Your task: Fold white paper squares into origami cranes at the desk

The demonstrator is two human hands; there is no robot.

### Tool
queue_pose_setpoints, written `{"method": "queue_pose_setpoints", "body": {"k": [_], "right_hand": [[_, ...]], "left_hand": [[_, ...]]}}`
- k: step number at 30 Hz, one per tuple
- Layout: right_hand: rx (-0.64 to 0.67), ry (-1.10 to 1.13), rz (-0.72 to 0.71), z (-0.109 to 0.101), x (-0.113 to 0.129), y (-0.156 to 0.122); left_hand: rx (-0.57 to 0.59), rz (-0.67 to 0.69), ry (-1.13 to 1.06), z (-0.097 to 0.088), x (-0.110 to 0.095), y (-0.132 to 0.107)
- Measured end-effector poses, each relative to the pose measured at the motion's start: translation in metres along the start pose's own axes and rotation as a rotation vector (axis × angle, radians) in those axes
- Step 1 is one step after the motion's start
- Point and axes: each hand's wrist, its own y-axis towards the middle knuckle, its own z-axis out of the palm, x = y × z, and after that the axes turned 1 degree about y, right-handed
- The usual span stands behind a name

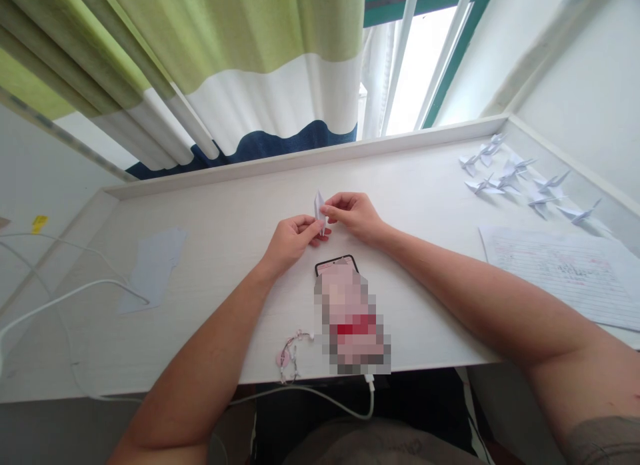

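Between my hands stands a narrow piece of folded white paper (319, 202), its pointed end up. My left hand (294, 238) pinches its lower part between thumb and fingers. Thumb and forefinger of my right hand (356, 215) grip its right edge, higher up. Part of the paper is hidden behind my fingers. Below my hands, on the white desk (225, 252), lies a phone (336, 264) with its picture blurred out. A beaded phone strap (289, 352) rests to the left of the phone.
Several folded paper cranes (507, 178) sit at the back right of the desk. Sheets of lined, written paper (565, 272) lie nearer on that side. White paper pieces (155, 265) and a white cable (75, 298) are on the left. Behind the desk's raised rim hangs a curtain (280, 85).
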Motion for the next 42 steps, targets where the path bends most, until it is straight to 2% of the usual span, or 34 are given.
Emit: {"method": "queue_pose_setpoints", "body": {"k": [4, 13, 18, 20, 26, 33, 38, 42], "right_hand": [[0.078, 0.004, 0.009, 0.002, 0.0, -0.002], [0.118, -0.017, 0.008, 0.0, -0.002, -0.001], [0.132, -0.203, 0.016, 0.006, 0.001, -0.006], [0.206, -0.259, 0.039, 0.009, 0.003, -0.009], [0.219, -0.325, 0.02, 0.011, 0.003, -0.01], [0.301, -0.306, 0.029, 0.006, 0.003, -0.008], [0.281, -0.237, 0.04, 0.005, 0.003, -0.006], [0.193, -0.241, -0.006, 0.006, 0.001, -0.006]], "left_hand": [[-0.053, 0.027, -0.014, 0.001, 0.003, 0.001], [-0.014, 0.008, -0.038, -0.004, 0.005, 0.002], [-0.209, 0.06, -0.066, -0.009, 0.004, 0.007], [-0.265, 0.057, -0.075, -0.011, 0.004, 0.008], [-0.276, 0.058, -0.104, -0.004, 0.007, 0.007], [-0.31, 0.097, -0.045, -0.004, 0.01, 0.007], [-0.325, 0.134, -0.081, -0.002, 0.007, 0.005], [-0.361, 0.119, -0.109, 0.002, 0.006, 0.005]]}}
